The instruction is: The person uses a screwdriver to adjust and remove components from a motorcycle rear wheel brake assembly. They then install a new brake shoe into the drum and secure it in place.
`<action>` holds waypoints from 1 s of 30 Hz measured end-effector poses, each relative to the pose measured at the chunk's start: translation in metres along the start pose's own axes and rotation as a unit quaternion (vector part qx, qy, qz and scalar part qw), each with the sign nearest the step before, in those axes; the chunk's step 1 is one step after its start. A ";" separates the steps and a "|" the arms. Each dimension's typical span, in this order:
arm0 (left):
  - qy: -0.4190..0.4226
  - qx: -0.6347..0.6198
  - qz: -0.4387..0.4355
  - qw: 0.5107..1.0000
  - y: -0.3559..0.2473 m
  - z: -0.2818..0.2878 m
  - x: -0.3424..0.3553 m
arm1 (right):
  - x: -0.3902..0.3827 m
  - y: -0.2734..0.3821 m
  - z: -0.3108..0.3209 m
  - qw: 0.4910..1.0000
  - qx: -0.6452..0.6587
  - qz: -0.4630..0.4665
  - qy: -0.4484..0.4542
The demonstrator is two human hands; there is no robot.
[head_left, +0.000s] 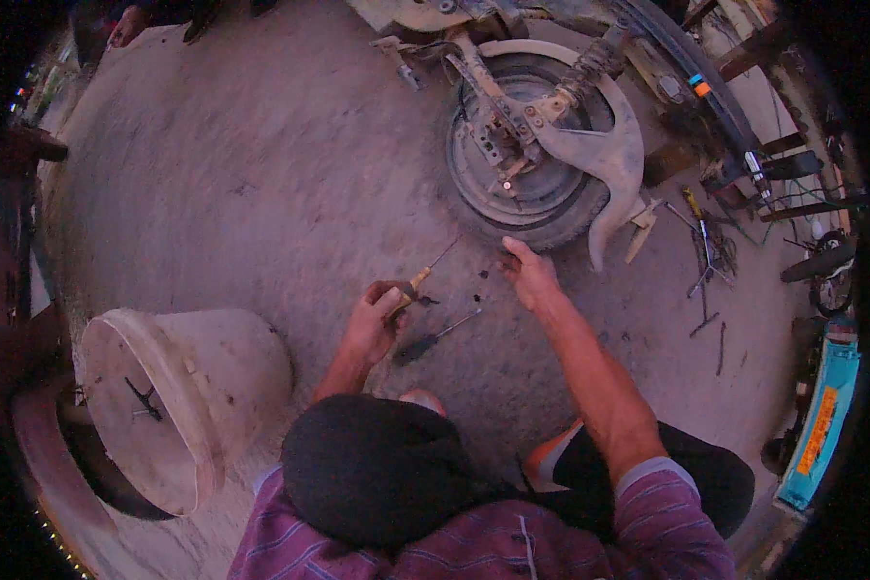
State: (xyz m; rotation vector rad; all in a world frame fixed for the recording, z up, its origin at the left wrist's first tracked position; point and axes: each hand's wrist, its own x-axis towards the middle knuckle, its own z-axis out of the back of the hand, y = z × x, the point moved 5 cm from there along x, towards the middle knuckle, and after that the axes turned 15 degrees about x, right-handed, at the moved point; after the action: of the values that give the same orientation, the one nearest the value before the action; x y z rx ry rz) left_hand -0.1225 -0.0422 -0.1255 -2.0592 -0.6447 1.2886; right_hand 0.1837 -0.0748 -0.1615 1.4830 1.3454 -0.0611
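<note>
My left hand (372, 319) is closed round the yellowish handle of an awl-like screwdriver (419, 280), its thin shaft pointing up and right toward the wheel. My right hand (530, 274) is just below the tyre (551, 235), thumb and fingers partly stretched out, with nothing visible in it. I cannot tell whether its fingertips touch the rubber. Between my knees and the wheel, a dark-handled screwdriver (445, 333) lies on the ground. A few small dark pieces (480, 274) are scattered between my hands. The dusty wheel hub (503, 155) has exposed metal parts at its middle.
A pale plastic bucket (246, 353) lies tipped over at the left. On the right, a yellow-handled tool (692, 203) and a Y-shaped wrench (710, 263) rest on the ground. A shock absorber (599, 63) rises above the wheel. A teal case (810, 454) stands at the right edge.
</note>
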 end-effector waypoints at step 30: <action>-0.090 0.365 -0.225 0.899 -0.013 -0.034 -0.006 | -0.001 0.013 0.004 0.991 0.086 0.076 -0.063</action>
State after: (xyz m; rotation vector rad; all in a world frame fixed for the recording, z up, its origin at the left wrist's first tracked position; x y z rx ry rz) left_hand -0.0951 -0.0455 -0.1010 -1.1108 -0.5547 1.1987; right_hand 0.1955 -0.0757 -0.1541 1.6939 1.1450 -0.1732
